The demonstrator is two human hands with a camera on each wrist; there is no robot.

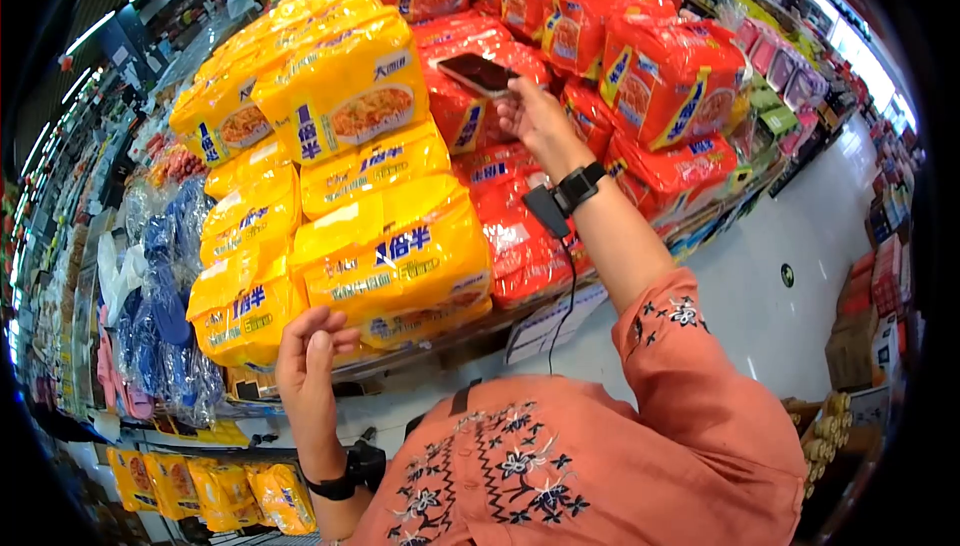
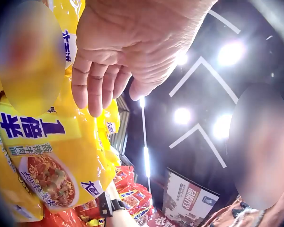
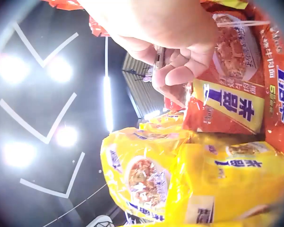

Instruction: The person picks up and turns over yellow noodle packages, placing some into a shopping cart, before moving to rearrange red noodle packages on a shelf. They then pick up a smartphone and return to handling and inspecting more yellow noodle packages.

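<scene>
My right hand (image 1: 543,124) grips a smartphone (image 1: 478,75) by its near end, over the red noodle packs (image 1: 505,186). In the right wrist view fingers (image 3: 180,75) curl round the phone's edge, and part of the phone is hidden by the hand. The left hand (image 1: 312,356) is raised in front of the stacked yellow noodle packs (image 1: 390,246), holding nothing. Seen from the left wrist, its fingers (image 2: 97,90) are extended and relaxed, close to a yellow pack (image 2: 52,156) with a noodle bowl picture.
More red packs (image 1: 670,86) are piled at the back right. Blue items in plastic wrap (image 1: 170,286) hang left of the yellow stack. Several yellow packs (image 1: 210,491) stand on a lower shelf. A cable (image 1: 572,296) hangs from the right wrist. White floor (image 1: 790,276) runs along the right.
</scene>
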